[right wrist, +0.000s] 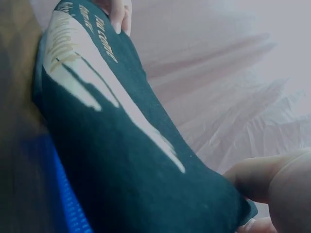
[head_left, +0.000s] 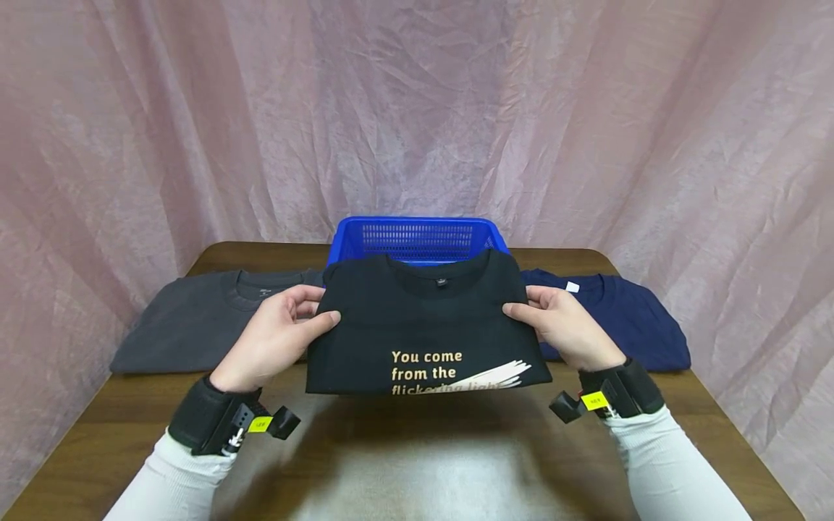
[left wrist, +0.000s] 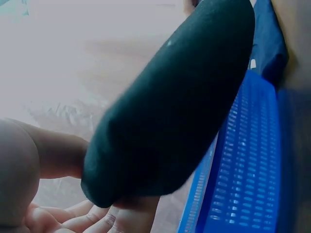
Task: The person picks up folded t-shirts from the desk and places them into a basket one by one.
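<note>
A folded black T-shirt (head_left: 423, 318) with gold lettering and a white brush-stroke print is held up over the table between both hands. My left hand (head_left: 280, 333) pinches its left side, thumb on the front and fingers behind. On the opposite side my right hand (head_left: 563, 322) pinches it the same way. In the left wrist view the shirt's folded edge (left wrist: 160, 121) lies between thumb and fingers. The right wrist view shows the printed front (right wrist: 121, 126) sloping away from the right thumb. The shirt's lower edge hangs over the near rim of a blue basket, hiding it.
Behind the shirt stands the blue plastic basket (head_left: 417, 239) with slotted walls. A folded dark grey T-shirt (head_left: 189, 325) lies on the wooden table (head_left: 417, 463) at left, a folded navy T-shirt (head_left: 641, 325) at right. A pink curtain (head_left: 417, 108) hangs behind.
</note>
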The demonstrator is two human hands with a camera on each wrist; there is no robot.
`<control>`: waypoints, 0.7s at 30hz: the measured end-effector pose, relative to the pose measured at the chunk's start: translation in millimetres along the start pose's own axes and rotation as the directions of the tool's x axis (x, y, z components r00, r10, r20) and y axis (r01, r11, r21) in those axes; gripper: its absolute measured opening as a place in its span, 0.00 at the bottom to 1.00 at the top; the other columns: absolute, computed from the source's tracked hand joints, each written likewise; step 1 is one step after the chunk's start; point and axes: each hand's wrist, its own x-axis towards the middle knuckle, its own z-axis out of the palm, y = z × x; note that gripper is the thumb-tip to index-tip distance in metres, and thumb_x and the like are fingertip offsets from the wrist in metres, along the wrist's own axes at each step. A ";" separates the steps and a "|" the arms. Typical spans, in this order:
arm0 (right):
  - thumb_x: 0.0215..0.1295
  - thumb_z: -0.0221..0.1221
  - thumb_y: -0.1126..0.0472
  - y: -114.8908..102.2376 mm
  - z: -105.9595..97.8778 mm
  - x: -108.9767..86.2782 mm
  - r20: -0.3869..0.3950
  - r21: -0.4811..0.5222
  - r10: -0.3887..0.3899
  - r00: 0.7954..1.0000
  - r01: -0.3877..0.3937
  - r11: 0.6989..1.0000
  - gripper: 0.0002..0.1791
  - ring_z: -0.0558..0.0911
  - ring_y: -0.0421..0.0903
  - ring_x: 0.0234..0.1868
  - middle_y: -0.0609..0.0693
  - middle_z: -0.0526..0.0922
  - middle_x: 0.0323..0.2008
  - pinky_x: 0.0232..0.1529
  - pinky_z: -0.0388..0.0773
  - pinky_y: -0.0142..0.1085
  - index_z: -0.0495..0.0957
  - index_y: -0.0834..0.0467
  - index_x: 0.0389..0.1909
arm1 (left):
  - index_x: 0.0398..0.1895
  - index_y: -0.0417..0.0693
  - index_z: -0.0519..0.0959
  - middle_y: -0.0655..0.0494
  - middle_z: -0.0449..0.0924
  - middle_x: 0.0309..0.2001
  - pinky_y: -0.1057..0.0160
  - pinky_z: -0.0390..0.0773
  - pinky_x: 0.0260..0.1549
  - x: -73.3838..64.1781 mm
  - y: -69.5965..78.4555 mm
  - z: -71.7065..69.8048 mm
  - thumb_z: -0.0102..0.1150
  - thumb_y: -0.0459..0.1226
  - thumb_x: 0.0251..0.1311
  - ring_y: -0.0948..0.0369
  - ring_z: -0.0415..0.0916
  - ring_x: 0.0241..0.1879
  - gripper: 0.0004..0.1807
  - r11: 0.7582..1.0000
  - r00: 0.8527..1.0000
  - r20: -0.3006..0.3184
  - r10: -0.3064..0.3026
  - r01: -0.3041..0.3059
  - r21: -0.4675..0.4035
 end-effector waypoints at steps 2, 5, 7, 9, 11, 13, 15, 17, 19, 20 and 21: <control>0.82 0.61 0.58 -2.1 -0.7 8.0 -0.008 0.007 -0.003 1.000 0.003 1.000 0.20 0.93 0.44 0.38 0.47 0.93 0.38 0.47 0.91 0.37 0.78 0.72 0.59 | 0.76 0.33 0.70 0.38 0.89 0.57 0.69 0.86 0.45 7.5 0.5 -0.3 0.66 0.43 0.76 0.61 0.90 0.44 0.33 1.000 1.000 -0.007 0.009 -0.009 -0.017; 0.82 0.60 0.58 -2.3 -1.8 19.4 -0.022 0.021 0.002 1.000 -0.001 1.000 0.21 0.93 0.42 0.39 0.45 0.93 0.38 0.47 0.91 0.36 0.77 0.72 0.62 | 0.75 0.32 0.70 0.37 0.89 0.56 0.69 0.86 0.43 16.7 1.0 0.8 0.65 0.41 0.77 0.63 0.89 0.42 0.32 0.999 1.000 -0.020 0.017 -0.018 -0.046; 0.83 0.59 0.58 -1.3 -2.1 25.3 -0.031 0.029 0.000 1.000 0.001 1.000 0.22 0.93 0.41 0.39 0.45 0.93 0.39 0.47 0.91 0.35 0.77 0.72 0.64 | 0.75 0.32 0.70 0.37 0.88 0.57 0.69 0.86 0.43 22.0 1.5 2.0 0.65 0.41 0.76 0.64 0.89 0.41 0.32 0.998 1.000 -0.026 0.016 -0.018 -0.063; 0.83 0.59 0.57 0.1 -2.8 30.0 -0.045 0.032 0.001 0.999 0.001 1.000 0.23 0.92 0.40 0.39 0.44 0.93 0.39 0.46 0.91 0.34 0.76 0.72 0.65 | 0.76 0.32 0.70 0.36 0.88 0.57 0.69 0.85 0.43 26.0 1.9 3.0 0.65 0.41 0.76 0.64 0.88 0.39 0.32 0.997 0.999 -0.032 0.011 -0.014 -0.072; 0.82 0.59 0.57 0.9 -3.1 34.0 -0.057 0.033 0.001 0.998 0.001 0.999 0.24 0.92 0.40 0.39 0.44 0.93 0.40 0.46 0.90 0.34 0.76 0.72 0.66 | 0.76 0.33 0.70 0.37 0.88 0.56 0.70 0.85 0.43 29.4 2.2 3.5 0.64 0.40 0.76 0.65 0.87 0.38 0.32 0.997 0.999 -0.040 0.008 -0.011 -0.076; 0.82 0.59 0.57 1.0 -3.1 37.8 -0.067 0.030 -0.002 0.998 0.004 1.000 0.25 0.92 0.40 0.40 0.44 0.93 0.40 0.46 0.91 0.34 0.76 0.72 0.68 | 0.76 0.33 0.70 0.38 0.88 0.54 0.70 0.84 0.43 32.3 2.0 3.6 0.64 0.40 0.77 0.65 0.86 0.37 0.32 0.997 0.999 -0.048 0.006 -0.010 -0.076; 0.82 0.59 0.57 1.1 -3.3 41.9 -0.079 0.028 0.001 0.997 0.001 1.000 0.25 0.92 0.40 0.40 0.44 0.92 0.40 0.46 0.91 0.35 0.76 0.71 0.68 | 0.76 0.33 0.69 0.39 0.88 0.52 0.70 0.84 0.42 35.0 1.3 3.4 0.63 0.39 0.77 0.65 0.86 0.36 0.31 0.997 0.999 -0.052 0.007 -0.011 -0.078; 0.82 0.59 0.56 1.4 -3.9 46.0 -0.088 0.024 0.000 0.996 0.002 1.000 0.25 0.92 0.40 0.39 0.44 0.92 0.40 0.45 0.91 0.35 0.76 0.71 0.68 | 0.76 0.32 0.69 0.39 0.88 0.52 0.70 0.84 0.42 37.8 1.0 3.7 0.63 0.39 0.77 0.66 0.85 0.36 0.31 0.997 0.998 -0.056 0.005 -0.010 -0.083; 0.82 0.59 0.56 1.4 -4.4 49.8 -0.095 0.022 -0.001 0.995 0.003 1.000 0.25 0.92 0.40 0.38 0.43 0.92 0.39 0.44 0.91 0.34 0.77 0.71 0.67 | 0.76 0.32 0.69 0.39 0.88 0.53 0.70 0.84 0.41 40.9 0.6 3.9 0.63 0.39 0.77 0.67 0.85 0.36 0.31 0.996 0.998 -0.059 0.007 -0.013 -0.088; 0.82 0.59 0.56 1.3 -4.5 51.6 -0.100 0.022 -0.001 0.995 0.003 1.000 0.25 0.92 0.39 0.38 0.43 0.92 0.38 0.43 0.91 0.34 0.77 0.71 0.67 | 0.76 0.32 0.69 0.39 0.88 0.53 0.71 0.84 0.42 42.4 0.6 4.0 0.63 0.39 0.77 0.67 0.85 0.36 0.31 0.996 0.998 -0.060 0.006 -0.012 -0.092; 0.82 0.60 0.56 1.0 -4.8 53.3 -0.102 0.022 0.001 0.995 0.002 1.000 0.25 0.92 0.39 0.37 0.43 0.92 0.38 0.43 0.91 0.34 0.77 0.71 0.67 | 0.76 0.32 0.69 0.39 0.88 0.54 0.71 0.84 0.42 43.8 0.7 4.0 0.62 0.39 0.77 0.67 0.85 0.36 0.32 0.995 0.998 -0.060 0.004 -0.010 -0.095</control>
